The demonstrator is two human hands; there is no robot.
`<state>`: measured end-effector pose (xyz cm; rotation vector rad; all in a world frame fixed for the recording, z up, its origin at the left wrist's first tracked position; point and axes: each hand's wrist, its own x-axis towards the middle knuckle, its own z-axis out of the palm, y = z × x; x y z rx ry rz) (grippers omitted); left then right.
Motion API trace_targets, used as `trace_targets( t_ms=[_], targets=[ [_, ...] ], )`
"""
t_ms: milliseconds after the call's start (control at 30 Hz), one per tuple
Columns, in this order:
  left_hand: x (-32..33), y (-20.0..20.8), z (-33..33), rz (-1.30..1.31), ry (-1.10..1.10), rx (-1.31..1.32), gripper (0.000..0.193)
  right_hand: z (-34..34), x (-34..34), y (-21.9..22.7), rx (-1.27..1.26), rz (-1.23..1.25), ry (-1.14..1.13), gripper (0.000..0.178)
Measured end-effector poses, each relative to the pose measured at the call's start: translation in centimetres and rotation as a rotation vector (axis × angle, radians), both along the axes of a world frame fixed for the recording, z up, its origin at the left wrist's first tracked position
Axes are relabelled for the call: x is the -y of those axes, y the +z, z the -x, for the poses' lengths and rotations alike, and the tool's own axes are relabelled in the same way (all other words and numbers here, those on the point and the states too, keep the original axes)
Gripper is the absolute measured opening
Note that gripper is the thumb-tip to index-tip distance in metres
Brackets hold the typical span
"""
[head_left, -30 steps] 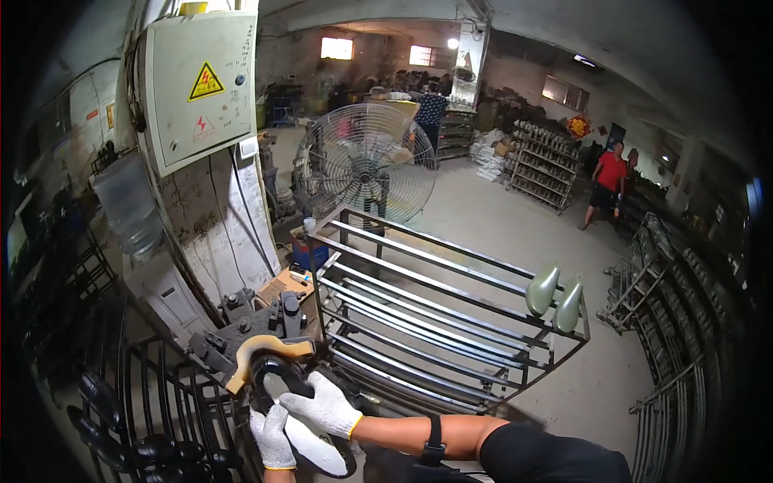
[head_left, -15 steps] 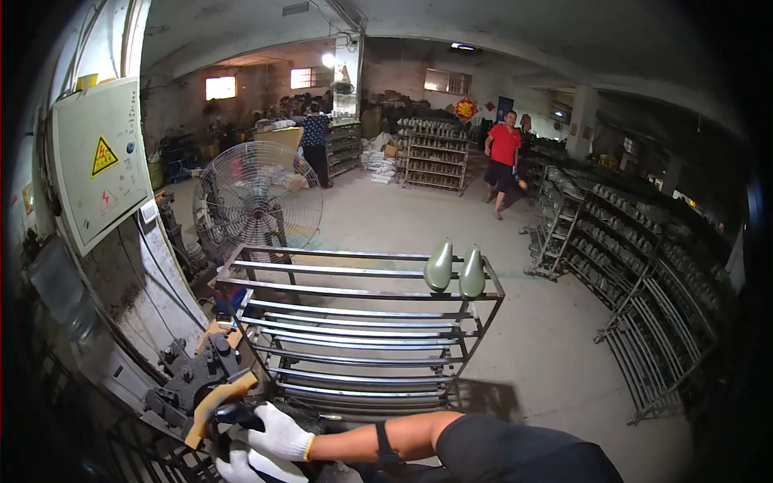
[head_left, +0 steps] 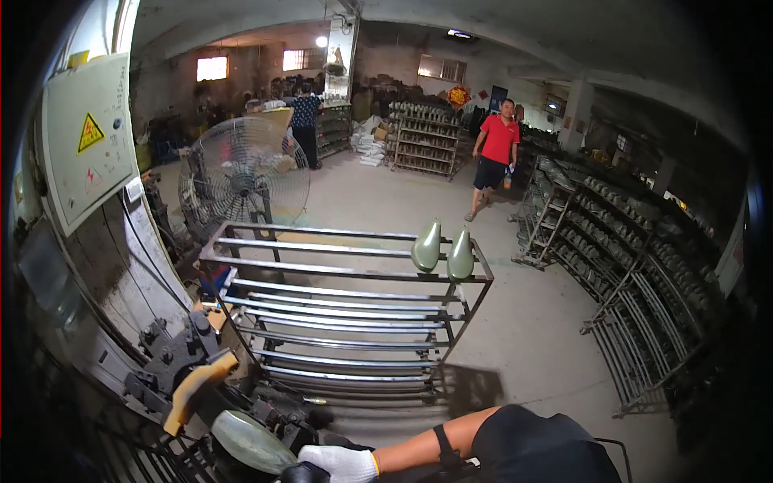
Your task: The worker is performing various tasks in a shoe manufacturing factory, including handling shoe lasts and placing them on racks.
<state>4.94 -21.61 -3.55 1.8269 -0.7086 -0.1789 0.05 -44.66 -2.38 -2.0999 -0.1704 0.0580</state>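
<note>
My right hand (head_left: 342,463), in a white knit glove, is at the lower edge with its fingers closed around a black rounded part (head_left: 303,473); the frame edge cuts off the rest of it. Just left of the glove lies a glossy grey-green rounded piece (head_left: 251,441), tilted on the dark machine (head_left: 181,354). A curved yellow-orange part (head_left: 197,390) of the machine arches beyond that piece. My left hand is out of sight. Two pear-shaped green pieces (head_left: 427,248) stand upright at the right end of the metal rack's (head_left: 346,271) top.
A large caged fan (head_left: 243,173) stands behind the rack. An electrical cabinet (head_left: 90,141) hangs at left. Loaded racks (head_left: 604,217) line the right side. A person in red (head_left: 497,141) is on the floor ahead; another person (head_left: 304,125) stands farther back.
My right hand has moved right and down with the black part, uncovering the green piece. My left glove has gone out of view. The person in red has come closer. The view has shifted.
</note>
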Motion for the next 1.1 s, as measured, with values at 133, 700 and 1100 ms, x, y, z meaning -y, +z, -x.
trace_targets(
  t_ms=[133,700,1100],
  targets=[
    [-3.9,6.6,-0.2,0.052,-0.18,-0.564,0.056,1.2,0.2,9.2,-0.054,-0.334,-0.044,0.108],
    [-5.7,13.8,-0.2,-0.057,0.279,0.44,0.027,-10.1,-6.3,14.8,-0.147,-0.484,-0.012,0.064],
    [-41.7,14.6,-8.2,-0.725,1.407,0.162,0.044,-18.9,-2.6,11.1,0.029,0.405,-0.155,0.113]
  ],
)
